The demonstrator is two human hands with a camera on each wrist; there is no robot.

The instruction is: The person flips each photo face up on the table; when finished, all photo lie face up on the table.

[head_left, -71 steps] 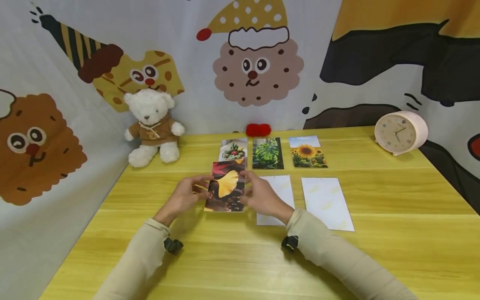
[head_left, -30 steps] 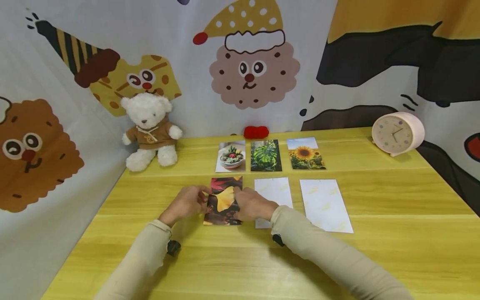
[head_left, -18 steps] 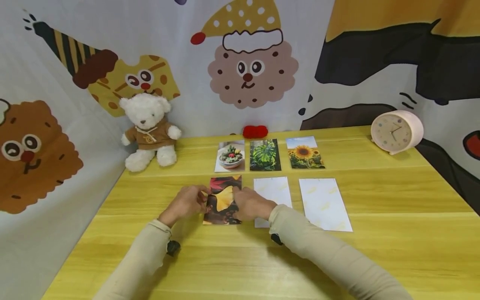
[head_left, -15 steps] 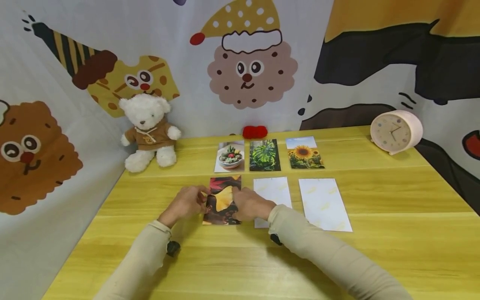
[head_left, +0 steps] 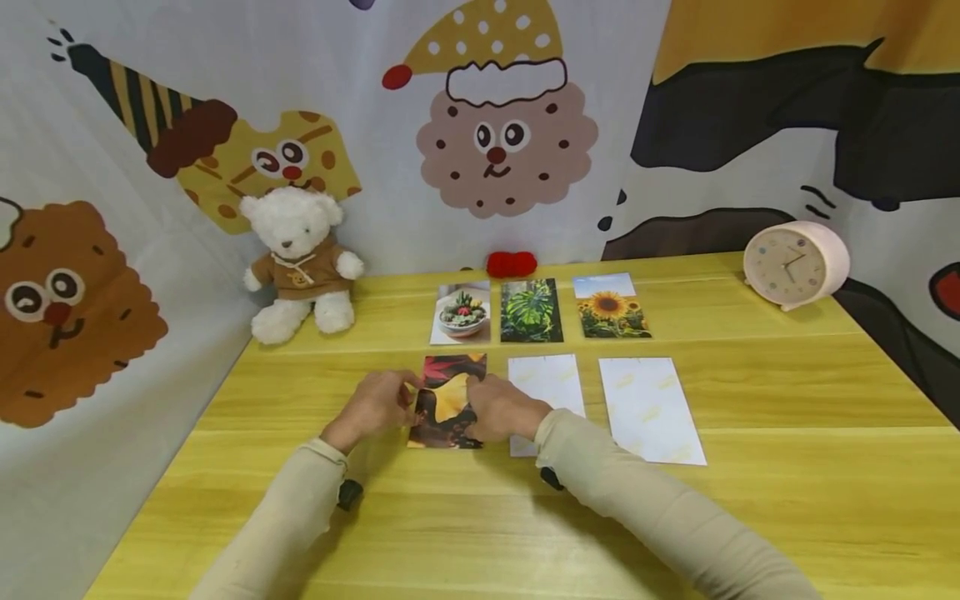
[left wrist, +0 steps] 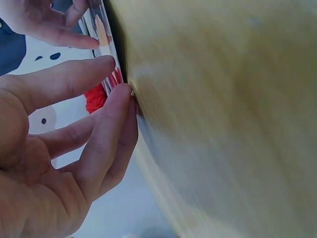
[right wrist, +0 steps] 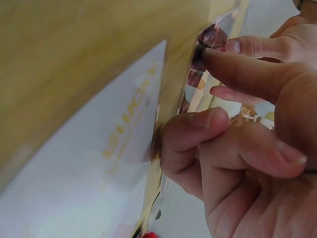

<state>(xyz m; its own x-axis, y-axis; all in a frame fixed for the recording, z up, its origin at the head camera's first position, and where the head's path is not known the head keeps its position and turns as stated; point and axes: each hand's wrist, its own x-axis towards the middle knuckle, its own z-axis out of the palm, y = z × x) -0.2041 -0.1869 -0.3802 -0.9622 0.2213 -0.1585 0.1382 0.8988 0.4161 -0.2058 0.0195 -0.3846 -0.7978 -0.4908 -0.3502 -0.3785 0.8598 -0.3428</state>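
A photo card with a yellow ginkgo leaf [head_left: 448,400] lies low over the table in the head view, at the left of the near row. My left hand [head_left: 375,407] pinches its left edge between thumb and fingers. At the opposite edge, my right hand [head_left: 502,408] holds the card with a fingertip on its face and the other fingers bent. In the left wrist view the card [left wrist: 103,42] appears edge-on at the fingertips. A white, face-down card [head_left: 546,379] is partly hidden beneath my right hand, and another white card [head_left: 651,408] lies farther right.
Behind are three face-up photo cards: a cactus bowl [head_left: 462,315], a green leaf plant [head_left: 531,310] and a sunflower [head_left: 611,305]. A white teddy bear [head_left: 296,258] sits back left, a red fuzzy object [head_left: 512,264] at the back edge, and a pink clock [head_left: 791,265] back right.
Since the earliest frame, both hands have brought the ginkgo card down and nearer, uncovering the cactus card. In the last half second its top edge has shifted slightly right, slanting it a little.
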